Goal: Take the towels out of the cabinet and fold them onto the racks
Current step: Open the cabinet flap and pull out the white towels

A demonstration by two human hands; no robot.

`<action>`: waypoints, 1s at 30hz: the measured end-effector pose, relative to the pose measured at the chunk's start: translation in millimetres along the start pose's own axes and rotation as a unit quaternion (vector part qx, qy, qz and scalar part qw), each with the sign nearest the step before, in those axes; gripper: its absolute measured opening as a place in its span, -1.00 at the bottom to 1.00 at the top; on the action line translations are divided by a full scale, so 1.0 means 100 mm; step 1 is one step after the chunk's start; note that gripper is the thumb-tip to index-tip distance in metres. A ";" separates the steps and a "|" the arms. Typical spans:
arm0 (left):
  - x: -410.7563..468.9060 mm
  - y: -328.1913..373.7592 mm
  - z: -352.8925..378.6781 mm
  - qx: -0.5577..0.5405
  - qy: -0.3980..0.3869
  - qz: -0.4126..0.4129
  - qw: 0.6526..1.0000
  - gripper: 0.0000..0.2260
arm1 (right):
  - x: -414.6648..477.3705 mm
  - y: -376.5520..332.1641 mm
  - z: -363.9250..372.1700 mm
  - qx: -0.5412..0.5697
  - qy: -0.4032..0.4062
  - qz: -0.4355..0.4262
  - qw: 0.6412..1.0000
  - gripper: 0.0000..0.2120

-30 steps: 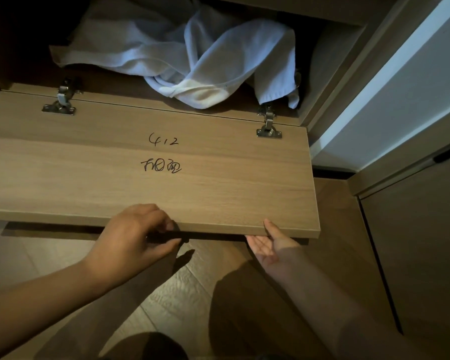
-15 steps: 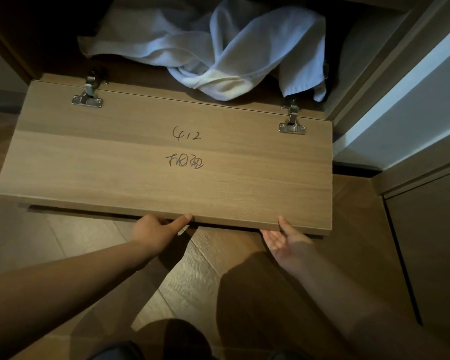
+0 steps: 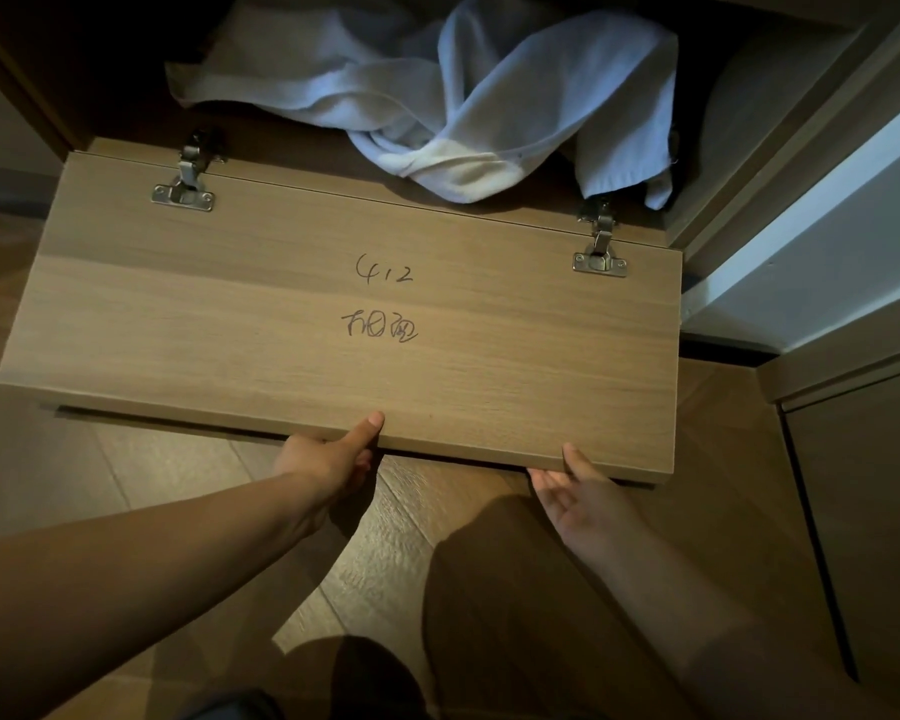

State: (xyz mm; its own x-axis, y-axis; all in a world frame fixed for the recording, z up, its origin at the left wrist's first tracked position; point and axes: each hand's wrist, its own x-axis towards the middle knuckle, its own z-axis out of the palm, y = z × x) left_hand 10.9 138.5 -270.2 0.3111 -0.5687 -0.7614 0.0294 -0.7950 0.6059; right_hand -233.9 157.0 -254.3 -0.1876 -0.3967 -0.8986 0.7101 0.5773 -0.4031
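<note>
White towels [image 3: 437, 106] lie crumpled inside the open cabinet at the top of the view, one end hanging over the cabinet floor's front edge. The cabinet door [image 3: 333, 324], a wooden flap with handwriting on its inner face, is folded down flat towards me on two metal hinges. My left hand [image 3: 328, 459] grips the door's near edge, thumb on top and fingers underneath. My right hand [image 3: 572, 485] holds the same edge further right, palm up, thumb against the edge and fingers under the panel.
Wood-pattern floor [image 3: 375, 553] lies beneath the door. A white wall panel [image 3: 827, 241] and a closed wooden cabinet front [image 3: 874, 511] stand to the right. The left hinge [image 3: 183, 192] and right hinge [image 3: 599, 259] sit at the door's far edge.
The door has swung lower and lies flatter. My left hand shifted from curling over the edge to gripping it with the thumb on top. My right hand stays under the edge.
</note>
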 end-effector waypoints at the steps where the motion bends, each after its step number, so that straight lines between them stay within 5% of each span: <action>1: -0.01 0.02 0.00 0.001 -0.005 -0.001 1.000 -0.59 | -0.02 -0.01 0.00 -0.015 0.005 -0.002 1.000 -0.88; 6: -0.11 0.16 -0.16 0.151 -0.056 0.046 0.986 -0.66 | -0.15 -0.06 -0.15 -0.174 -0.026 -0.007 0.984 -0.80; 14: -0.19 0.67 -0.25 0.231 -0.043 0.225 0.945 -0.74 | -0.33 -0.42 0.27 -0.461 -0.097 -0.196 0.860 -0.90; 22: -0.07 1.07 -0.19 0.227 -0.033 0.308 0.923 -0.81 | -0.33 -1.11 1.19 -0.602 -0.110 -0.506 0.608 -0.70; 30: 0.05 1.13 -0.21 0.201 -0.023 0.329 0.922 -0.83 | -0.06 -1.17 1.90 -0.668 -0.074 -0.640 0.374 -0.37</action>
State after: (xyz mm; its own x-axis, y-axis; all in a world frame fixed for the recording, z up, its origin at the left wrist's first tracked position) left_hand 35.8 49.9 -200.7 0.0957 -0.9571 -0.2736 -0.5083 -0.2833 0.8132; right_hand -186.2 -43.7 -168.5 0.3163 -0.9356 0.1569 -0.8865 -0.3504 -0.3022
